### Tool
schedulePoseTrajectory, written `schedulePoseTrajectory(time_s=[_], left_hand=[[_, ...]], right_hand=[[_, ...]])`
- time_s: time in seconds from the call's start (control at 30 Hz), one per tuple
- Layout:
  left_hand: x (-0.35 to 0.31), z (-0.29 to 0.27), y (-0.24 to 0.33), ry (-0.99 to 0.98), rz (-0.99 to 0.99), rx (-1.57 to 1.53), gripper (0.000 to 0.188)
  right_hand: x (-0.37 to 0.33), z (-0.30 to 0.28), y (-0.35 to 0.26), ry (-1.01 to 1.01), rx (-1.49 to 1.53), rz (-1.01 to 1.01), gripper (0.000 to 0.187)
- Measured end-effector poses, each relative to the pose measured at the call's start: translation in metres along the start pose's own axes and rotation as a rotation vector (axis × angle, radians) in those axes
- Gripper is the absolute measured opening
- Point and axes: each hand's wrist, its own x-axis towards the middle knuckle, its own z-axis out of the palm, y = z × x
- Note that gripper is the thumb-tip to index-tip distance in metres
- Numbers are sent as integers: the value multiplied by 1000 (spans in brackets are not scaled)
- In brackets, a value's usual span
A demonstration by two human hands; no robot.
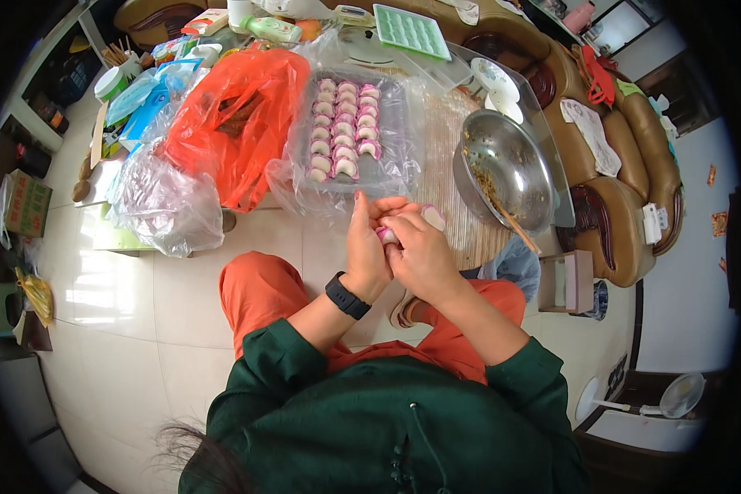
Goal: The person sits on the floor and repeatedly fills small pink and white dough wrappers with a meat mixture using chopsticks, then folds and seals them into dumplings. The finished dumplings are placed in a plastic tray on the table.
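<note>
A pink-and-white dumpling [389,236] is held at the near edge of the worktop [443,156].
The left hand [369,251] cups it while the right hand [422,253] closes its fingers over it, probably so both can press its edge. A round wrapper [433,217] shows just beyond the right hand. Farther left, similar dumplings [345,123] stand in a tray [393,123], likely in columns to save room. The steel bowl [525,156], with chopsticks [514,227], sits right, seemingly within reach; a red bag [247,99] crowds the tray's left side.
</note>
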Motion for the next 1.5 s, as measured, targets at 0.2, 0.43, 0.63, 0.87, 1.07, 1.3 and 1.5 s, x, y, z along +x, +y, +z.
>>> schedulePoseTrajectory(time_s=[0.2,0.43,0.63,0.87,1.07,1.3,1.5], left_hand=[[9,-16,25,-16,30,-21,55],[19,-30,70,0,207,35,53],[28,-44,82,-5,251,-22,51],[30,-46,84,-35,247,-39,51],[30,-45,83,-67,258,-35,50],[23,-39,65,-137,273,40,50],[14,-41,25,-250,262,285,48]], right_hand=[[38,-4,2,-115,8,-34,31],[111,22,65,-32,-129,170,18],[127,58,95,-28,-245,103,18],[125,48,89,-27,-81,220,21],[61,-5,93,231,74,308,23],[-25,4,136,93,-259,269,33],[-28,7,149,99,-105,373,31]])
